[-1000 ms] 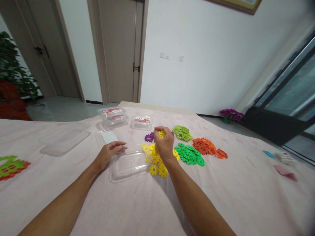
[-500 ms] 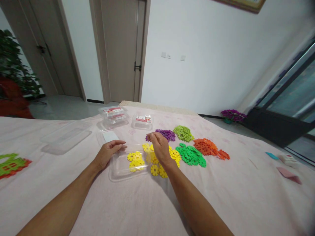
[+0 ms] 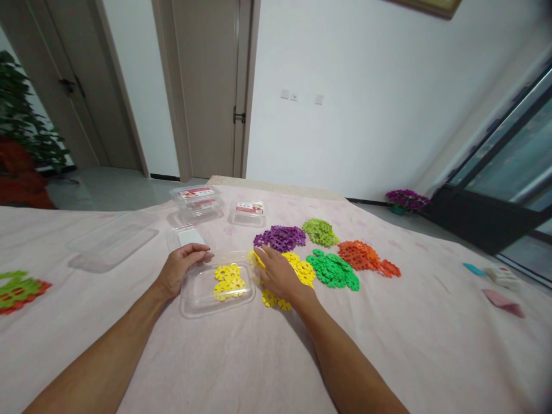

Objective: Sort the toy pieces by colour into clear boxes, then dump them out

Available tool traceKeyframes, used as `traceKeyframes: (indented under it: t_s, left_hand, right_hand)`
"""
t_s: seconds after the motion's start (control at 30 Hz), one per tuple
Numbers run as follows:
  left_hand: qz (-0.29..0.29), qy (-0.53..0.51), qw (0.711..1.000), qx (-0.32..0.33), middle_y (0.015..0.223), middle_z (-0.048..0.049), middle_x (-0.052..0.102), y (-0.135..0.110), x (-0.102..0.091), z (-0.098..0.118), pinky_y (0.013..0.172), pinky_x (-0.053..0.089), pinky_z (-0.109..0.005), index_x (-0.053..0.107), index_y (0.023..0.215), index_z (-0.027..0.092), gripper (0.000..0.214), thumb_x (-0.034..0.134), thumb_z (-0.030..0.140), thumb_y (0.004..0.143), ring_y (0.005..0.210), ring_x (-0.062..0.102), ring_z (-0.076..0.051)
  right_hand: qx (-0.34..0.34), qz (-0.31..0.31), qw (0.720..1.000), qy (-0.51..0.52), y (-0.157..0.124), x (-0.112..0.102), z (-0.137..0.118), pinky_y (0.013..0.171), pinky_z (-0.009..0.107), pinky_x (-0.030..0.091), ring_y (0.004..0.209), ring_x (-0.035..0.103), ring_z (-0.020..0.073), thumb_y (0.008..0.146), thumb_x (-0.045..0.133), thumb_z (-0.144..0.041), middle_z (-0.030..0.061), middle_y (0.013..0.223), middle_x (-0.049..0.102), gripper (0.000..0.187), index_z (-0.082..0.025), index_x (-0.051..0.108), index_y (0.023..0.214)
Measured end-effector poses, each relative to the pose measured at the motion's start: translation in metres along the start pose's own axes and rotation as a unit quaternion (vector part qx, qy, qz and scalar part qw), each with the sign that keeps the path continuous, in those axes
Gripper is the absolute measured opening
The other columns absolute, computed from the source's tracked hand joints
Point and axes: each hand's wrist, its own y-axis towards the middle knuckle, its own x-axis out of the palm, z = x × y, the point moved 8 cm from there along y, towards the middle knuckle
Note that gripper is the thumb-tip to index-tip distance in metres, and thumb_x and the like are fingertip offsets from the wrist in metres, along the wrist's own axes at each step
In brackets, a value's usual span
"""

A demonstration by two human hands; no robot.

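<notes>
A clear plastic box [image 3: 196, 300] lies on the cloth with several yellow flower-shaped plastic discs [image 3: 229, 282] in it. My left hand [image 3: 177, 270] is closed at its far left corner, thumb and fingers on the rim. Over a heap of yellow discs [image 3: 302, 269] just right of the box, my right hand [image 3: 280, 275] reaches down with its fingers stretched toward the box's right rim. I see nothing held in it, though its fingertips are partly hidden. Behind that hand is a purple pile [image 3: 282, 237]; a green pile [image 3: 332, 270] lies to its right.
Light green [image 3: 319, 231] and orange [image 3: 360, 255] piles lie farther back. Lidded clear boxes [image 3: 196, 204] are stacked at the far left, with another lidded box [image 3: 248, 213] beside them. A clear container [image 3: 112, 241] and a green-orange assembled piece [image 3: 21, 290] lie left.
The box and my left hand have shifted slightly left. My right hand has lowered, its fingers going from curled together to stretched out beside the box.
</notes>
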Motion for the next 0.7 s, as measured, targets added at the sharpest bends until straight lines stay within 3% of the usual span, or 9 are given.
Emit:
traceKeyframes:
  t_s: [0.1, 0.27, 0.47, 0.6, 0.7]
  left_hand:
    - [0.008, 0.001, 1.0, -0.005, 0.085, -0.0112, 0.077, -0.0009, -0.0009, 0.0016, 0.078, 0.053, -0.032, 0.072, 0.091, 0.015, 0.034, 0.081, 0.036, 0.066, 0.082, 0.072, -0.022]
    - [0.006, 0.001, 1.0, -0.002, 0.085, -0.0117, 0.077, -0.0012, 0.0001, 0.0026, 0.08, 0.054, -0.035, 0.071, 0.092, 0.014, 0.036, 0.081, 0.037, 0.066, 0.082, 0.072, -0.023]
    - [0.002, 0.003, 1.0, 0.001, 0.085, -0.0118, 0.077, -0.0002, 0.0012, 0.0016, 0.083, 0.055, -0.039, 0.071, 0.092, 0.014, 0.036, 0.081, 0.037, 0.066, 0.082, 0.073, -0.024]
    - [0.002, 0.001, 1.0, 0.001, 0.086, -0.0122, 0.077, 0.0004, 0.0008, 0.0007, 0.082, 0.055, -0.038, 0.072, 0.092, 0.014, 0.038, 0.082, 0.038, 0.065, 0.082, 0.073, -0.024]
    - [0.002, -0.001, 1.0, -0.002, 0.086, -0.012, 0.077, 0.0006, 0.0002, 0.0004, 0.082, 0.055, -0.036, 0.072, 0.091, 0.015, 0.038, 0.082, 0.039, 0.065, 0.082, 0.072, -0.022]
  right_hand:
    - [-0.013, -0.027, 0.999, -0.038, -0.0025, 0.008, -0.0061, 0.112, 0.042, 0.034, 0.134, 0.043, 0.0261, 0.093, 0.053, -0.033, 0.0144, 0.145, 0.05, 0.049, -0.018, 0.051, 0.14]
    - [0.007, -0.032, 0.997, -0.068, -0.0035, 0.0061, -0.0093, 0.097, 0.039, 0.043, 0.109, 0.055, 0.0252, 0.088, 0.057, -0.031, 0.0108, 0.117, 0.065, 0.027, -0.02, 0.066, 0.11]
    - [0.055, 0.019, 0.994, -0.094, -0.0064, 0.0006, -0.0039, 0.097, 0.043, 0.04, 0.114, 0.051, 0.0299, 0.088, 0.059, -0.042, 0.0153, 0.126, 0.058, 0.047, -0.02, 0.057, 0.129]
    - [0.049, -0.001, 0.993, -0.105, -0.0065, 0.0048, -0.0046, 0.091, 0.042, 0.043, 0.103, 0.053, 0.0292, 0.09, 0.057, -0.046, 0.0142, 0.11, 0.061, 0.035, -0.018, 0.064, 0.111]
    - [0.038, 0.009, 0.995, -0.094, -0.0061, 0.0041, -0.007, 0.087, 0.037, 0.044, 0.102, 0.053, 0.0268, 0.089, 0.059, -0.038, 0.0122, 0.107, 0.06, 0.024, -0.019, 0.065, 0.103]
